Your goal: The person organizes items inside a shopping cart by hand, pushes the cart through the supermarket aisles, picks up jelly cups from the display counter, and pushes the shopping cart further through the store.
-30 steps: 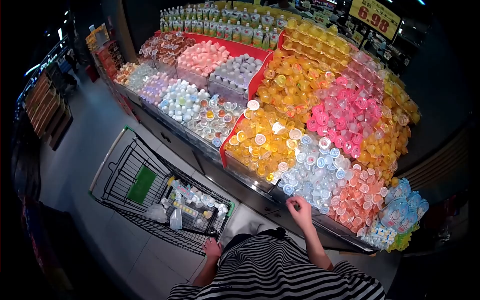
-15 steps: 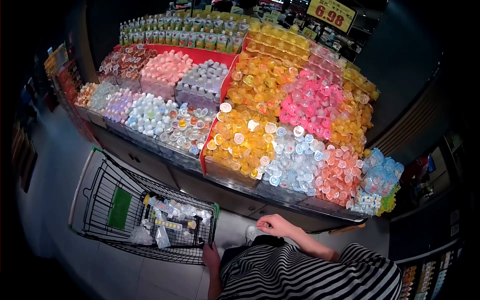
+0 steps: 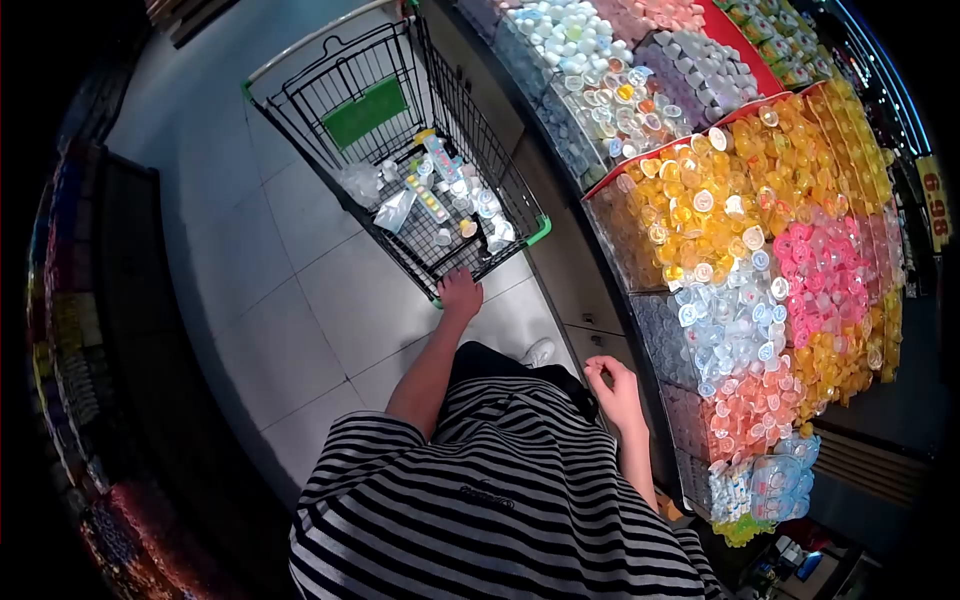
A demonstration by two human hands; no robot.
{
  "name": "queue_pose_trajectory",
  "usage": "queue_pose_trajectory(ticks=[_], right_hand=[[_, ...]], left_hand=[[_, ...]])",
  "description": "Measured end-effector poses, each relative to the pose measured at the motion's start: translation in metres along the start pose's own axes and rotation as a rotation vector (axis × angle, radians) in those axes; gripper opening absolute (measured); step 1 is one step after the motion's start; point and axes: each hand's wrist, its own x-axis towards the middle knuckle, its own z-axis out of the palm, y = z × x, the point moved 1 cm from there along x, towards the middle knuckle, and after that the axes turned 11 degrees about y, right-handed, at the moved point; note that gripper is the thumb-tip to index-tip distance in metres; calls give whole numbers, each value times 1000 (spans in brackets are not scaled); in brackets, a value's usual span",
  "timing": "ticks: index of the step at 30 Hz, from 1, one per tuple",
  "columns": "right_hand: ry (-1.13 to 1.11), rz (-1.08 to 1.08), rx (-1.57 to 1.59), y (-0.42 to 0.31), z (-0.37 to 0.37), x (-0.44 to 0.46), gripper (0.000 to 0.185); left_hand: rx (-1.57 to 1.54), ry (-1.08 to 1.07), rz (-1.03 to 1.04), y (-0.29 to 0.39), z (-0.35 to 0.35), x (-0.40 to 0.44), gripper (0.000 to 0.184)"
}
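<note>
My left hand [image 3: 460,293] is closed on the near end of a black wire shopping cart [image 3: 385,258], by its green corner. Inside the cart lie a clear plastic bag [image 3: 360,184], a white packet [image 3: 395,211], a long pack of colourful small cups [image 3: 428,200] and several loose lidded cups [image 3: 486,203]. Beside the display counter, my right hand [image 3: 612,388] hangs with its fingers curled in toward the thumb. Nothing shows in it. Nearest to it are clear bins holding blue-white cups [image 3: 728,320] and orange-pink cups [image 3: 752,402].
Along the right runs the counter, heaped with yellow cups [image 3: 725,190] and pink cups [image 3: 822,270]. A price sign [image 3: 932,203] reads 6.98. Dark shelves [image 3: 75,360] with packaged goods line the left, across the tiled floor [image 3: 290,300]. A white shoe [image 3: 538,352] shows below me.
The view has turned left and tilted down, so the counter now lies on the right and the cart ahead. My left hand stays at the cart's end; my right hand remains curled.
</note>
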Motion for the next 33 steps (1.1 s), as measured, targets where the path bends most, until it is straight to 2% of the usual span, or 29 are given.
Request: queue_pose_trajectory(ticks=[3, 6, 9, 10, 12, 13, 14, 15, 16, 18, 21, 23, 25, 26, 27, 29, 31, 33], right_hand=[[-54, 26, 68, 6, 13, -1, 18], [-110, 18, 78, 2, 19, 7, 19], [-169, 44, 86, 0, 22, 14, 21], [-187, 53, 80, 1, 23, 15, 21], [-230, 63, 77, 3, 24, 22, 22], [-249, 59, 84, 2, 27, 27, 22], [-262, 61, 88, 3, 28, 31, 22], [-275, 64, 91, 6, 29, 34, 23], [-269, 80, 118, 14, 31, 37, 22], [-253, 106, 167, 43, 37, 39, 20], [-118, 454, 437, 112, 44, 29, 15], [-11, 638, 456, 199, 48, -2, 14], [-102, 868, 286, 285, 44, -50, 18], [-263, 782, -7, 281, 32, -72, 21], [-158, 833, 8, 371, 48, -121, 23], [-246, 829, -159, 368, 34, -153, 24], [-255, 821, -174, 349, 26, -157, 24], [-248, 807, -136, 320, 26, -138, 25]], left_hand=[[-281, 93, 100, 1, -42, -6, 41], [-366, 210, 230, -19, -68, -27, 37], [-363, 111, 136, -44, -95, -54, 34], [-380, 106, 101, -63, -81, -68, 29], [-484, -207, -211, -113, -36, -96, 25], [-445, -609, -446, -172, 11, -133, 29], [-524, -724, -755, -187, 6, -160, 34], [-472, -790, -820, -212, 20, -186, 34], [-306, -796, -836, -221, 8, -205, 33], [-218, -773, -795, -238, 15, -243, 29], [-550, -765, -1073, -214, -25, -264, 29], [-675, -805, -1147, -208, -34, -264, 31], [-683, -779, -1130, -213, -18, -258, 31], [-678, -743, -1122, -221, 0, -254, 30], [-681, -705, -1114, -222, 10, -246, 30], [-644, -685, -1045, -213, 10, -209, 27], [-634, -702, -1000, -210, 29, -175, 27], [-654, -615, -976, -198, 25, -130, 28]])
